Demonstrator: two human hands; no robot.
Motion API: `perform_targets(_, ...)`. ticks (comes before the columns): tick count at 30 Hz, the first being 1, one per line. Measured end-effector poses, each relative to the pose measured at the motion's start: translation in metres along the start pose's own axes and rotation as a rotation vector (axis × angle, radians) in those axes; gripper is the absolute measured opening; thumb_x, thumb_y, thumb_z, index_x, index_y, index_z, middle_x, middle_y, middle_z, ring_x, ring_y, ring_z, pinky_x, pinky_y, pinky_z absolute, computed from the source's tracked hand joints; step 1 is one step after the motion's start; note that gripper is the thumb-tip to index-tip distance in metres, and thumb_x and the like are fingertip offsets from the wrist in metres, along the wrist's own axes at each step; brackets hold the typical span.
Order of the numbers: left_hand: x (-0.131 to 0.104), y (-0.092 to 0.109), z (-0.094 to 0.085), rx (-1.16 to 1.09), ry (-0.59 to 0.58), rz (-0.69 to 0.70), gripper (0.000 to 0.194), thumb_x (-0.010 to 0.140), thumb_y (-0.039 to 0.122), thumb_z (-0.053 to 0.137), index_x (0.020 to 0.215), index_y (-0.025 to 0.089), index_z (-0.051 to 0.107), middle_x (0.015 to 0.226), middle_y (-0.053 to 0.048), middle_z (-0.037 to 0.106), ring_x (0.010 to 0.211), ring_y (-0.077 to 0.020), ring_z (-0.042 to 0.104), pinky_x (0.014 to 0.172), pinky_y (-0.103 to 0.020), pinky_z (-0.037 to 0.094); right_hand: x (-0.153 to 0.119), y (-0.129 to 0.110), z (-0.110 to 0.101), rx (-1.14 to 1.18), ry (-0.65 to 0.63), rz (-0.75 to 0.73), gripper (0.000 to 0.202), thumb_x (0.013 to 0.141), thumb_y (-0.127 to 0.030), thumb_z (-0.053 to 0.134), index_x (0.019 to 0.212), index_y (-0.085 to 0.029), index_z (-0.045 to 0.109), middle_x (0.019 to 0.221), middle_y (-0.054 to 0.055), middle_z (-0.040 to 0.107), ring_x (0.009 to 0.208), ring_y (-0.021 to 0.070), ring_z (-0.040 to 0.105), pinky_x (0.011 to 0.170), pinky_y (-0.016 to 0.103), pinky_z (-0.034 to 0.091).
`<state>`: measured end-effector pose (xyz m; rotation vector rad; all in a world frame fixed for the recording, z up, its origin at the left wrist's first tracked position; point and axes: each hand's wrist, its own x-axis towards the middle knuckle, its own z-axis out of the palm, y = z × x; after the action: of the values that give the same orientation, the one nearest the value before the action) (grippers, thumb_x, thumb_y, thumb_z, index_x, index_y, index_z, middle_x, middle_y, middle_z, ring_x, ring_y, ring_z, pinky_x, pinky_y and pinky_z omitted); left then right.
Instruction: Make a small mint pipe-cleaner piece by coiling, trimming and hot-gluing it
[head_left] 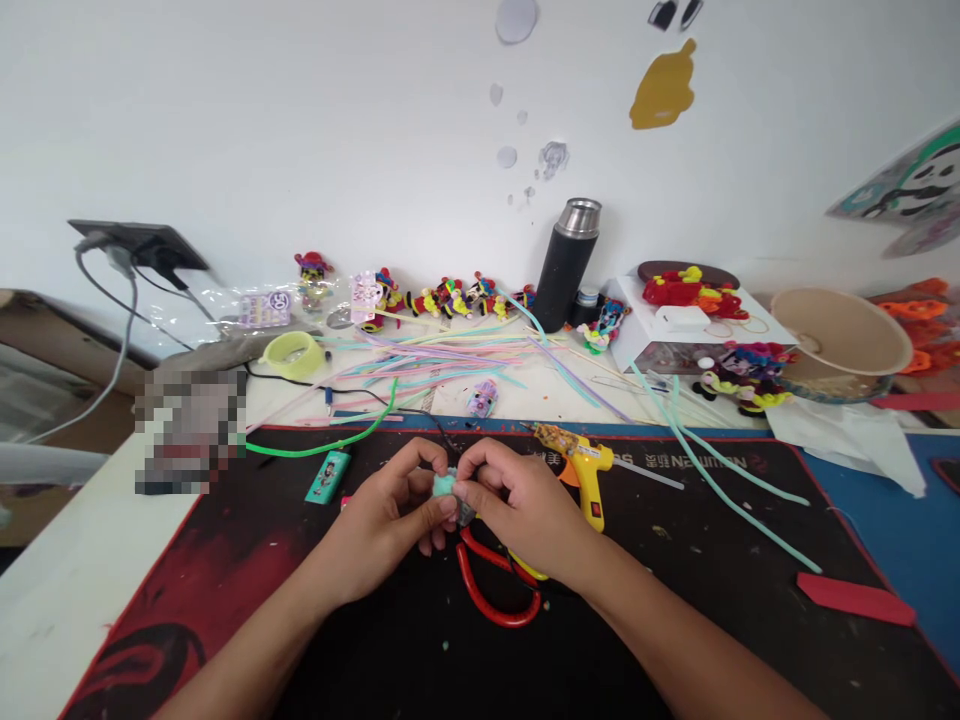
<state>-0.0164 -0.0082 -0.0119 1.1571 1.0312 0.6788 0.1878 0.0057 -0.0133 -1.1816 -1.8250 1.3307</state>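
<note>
A small, fuzzy mint-green pipe cleaner piece (444, 484) is pinched between the fingertips of both hands above the black desk mat. My left hand (401, 505) grips it from the left, with thumb and fingers closed. From the other side, my right hand (517, 500) holds it between thumb and forefinger. Its exact shape is partly covered by the fingers. Just below the hands lie red-handled scissors (499, 610), their upper part hidden. Beside my right hand is a yellow hot glue gun (591, 485) with a clear glue stick in its back.
Pastel pipe cleaners (450, 350) lie piled at the back. A teal lighter (328, 475) is left of the hands. Behind stand a black thermos (566, 270), a white box (637, 335) and a beige bowl (840, 310). Several pipe-cleaner figures (450, 298) line the wall.
</note>
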Motion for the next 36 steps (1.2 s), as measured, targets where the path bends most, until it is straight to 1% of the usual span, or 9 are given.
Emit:
perform_targets(3, 0.0001, -0.0009, -0.0005, 0.016, 0.003, -0.001, 0.04, 0.093, 0.051, 0.074, 0.107, 0.024, 0.047, 0.077, 0.004, 0.067, 0.063, -0.0124, 0.064, 0.056, -0.023, 0.052, -0.0001, 0.0002, 0.0003, -0.01, 0.001, -0.003, 0.005, 0.1, -0.027, 0.062, 0.097, -0.023, 0.062, 0.056, -0.01, 0.049, 0.051, 0.0108, 0.045, 0.055, 0.024, 0.031)
perform_targets(14, 0.0013, 0.0005, -0.0008, 0.02, -0.009, -0.007, 0.037, 0.094, 0.048, 0.074, 0.105, 0.023, 0.048, 0.078, 0.003, 0.068, 0.064, -0.0133, 0.065, 0.058, -0.025, 0.053, -0.0002, -0.0049, 0.0006, 0.01, -0.022, 0.025, 0.002, 0.1, -0.024, 0.061, 0.099, -0.023, 0.062, 0.061, -0.008, 0.059, 0.055, 0.0112, 0.053, 0.058, 0.023, 0.035)
perform_targets(16, 0.0013, 0.001, -0.0004, 0.041, -0.001, -0.011, 0.036, 0.094, 0.047, 0.073, 0.105, 0.023, 0.048, 0.078, 0.003, 0.067, 0.063, -0.0137, 0.064, 0.058, -0.025, 0.052, 0.0001, -0.0042, 0.0008, 0.006, -0.02, 0.027, 0.002, 0.101, -0.024, 0.06, 0.1, -0.023, 0.062, 0.06, -0.008, 0.058, 0.055, 0.0114, 0.052, 0.058, 0.024, 0.035)
perform_targets(19, 0.001, 0.0005, 0.0002, 0.122, 0.016, -0.006, 0.031, 0.096, 0.046, 0.068, 0.106, 0.024, 0.048, 0.077, 0.003, 0.066, 0.063, -0.0144, 0.063, 0.058, -0.026, 0.052, 0.0002, -0.0034, 0.0017, -0.021, -0.004, 0.035, 0.004, 0.1, -0.026, 0.062, 0.101, -0.023, 0.062, 0.056, -0.01, 0.05, 0.052, 0.0113, 0.046, 0.056, 0.024, 0.033)
perform_targets(25, 0.0003, -0.0015, -0.0001, 0.4, 0.043, 0.094, 0.008, 0.101, 0.031, 0.055, 0.105, 0.026, 0.05, 0.077, 0.005, 0.064, 0.066, -0.0149, 0.06, 0.064, -0.026, 0.047, -0.0022, -0.0083, 0.006, -0.088, -0.046, 0.055, 0.003, 0.095, -0.023, 0.067, 0.095, -0.023, 0.065, 0.055, -0.01, 0.05, 0.05, 0.0098, 0.044, 0.054, 0.024, 0.029)
perform_targets(28, 0.0007, -0.0024, -0.0008, 0.446, 0.059, 0.105, 0.009, 0.103, 0.034, 0.054, 0.106, 0.026, 0.05, 0.074, 0.005, 0.063, 0.066, -0.0158, 0.06, 0.063, -0.026, 0.045, -0.0027, -0.0078, 0.0069, -0.122, -0.023, 0.037, 0.002, 0.096, -0.022, 0.066, 0.096, -0.023, 0.064, 0.056, -0.01, 0.05, 0.05, 0.01, 0.044, 0.055, 0.025, 0.028)
perform_targets(31, 0.0007, -0.0028, -0.001, 0.451, 0.074, 0.093, 0.016, 0.103, 0.041, 0.056, 0.107, 0.026, 0.051, 0.073, 0.006, 0.06, 0.066, -0.0166, 0.061, 0.063, -0.027, 0.045, -0.0017, -0.0045, 0.0061, -0.11, 0.044, 0.024, 0.001, 0.097, -0.022, 0.064, 0.096, -0.022, 0.064, 0.057, -0.01, 0.05, 0.051, 0.011, 0.045, 0.057, 0.025, 0.031)
perform_targets(33, 0.0002, -0.0023, -0.0008, 0.456, 0.081, 0.092, 0.017, 0.102, 0.041, 0.057, 0.108, 0.027, 0.052, 0.072, 0.006, 0.059, 0.066, -0.0169, 0.062, 0.063, -0.027, 0.045, -0.0008, -0.0025, 0.0052, -0.098, 0.08, 0.022, 0.002, 0.097, -0.023, 0.065, 0.099, -0.022, 0.063, 0.058, -0.009, 0.051, 0.052, 0.0115, 0.047, 0.058, 0.025, 0.034)
perform_targets(36, -0.0006, -0.0009, -0.0005, 0.516, 0.1, 0.119, 0.014, 0.102, 0.039, 0.057, 0.107, 0.026, 0.054, 0.071, 0.006, 0.059, 0.065, -0.0171, 0.06, 0.062, -0.026, 0.042, 0.0001, -0.0016, 0.0041, -0.12, 0.07, 0.028, 0.006, 0.097, -0.024, 0.066, 0.102, -0.023, 0.063, 0.058, -0.01, 0.051, 0.053, 0.0119, 0.048, 0.058, 0.025, 0.034)
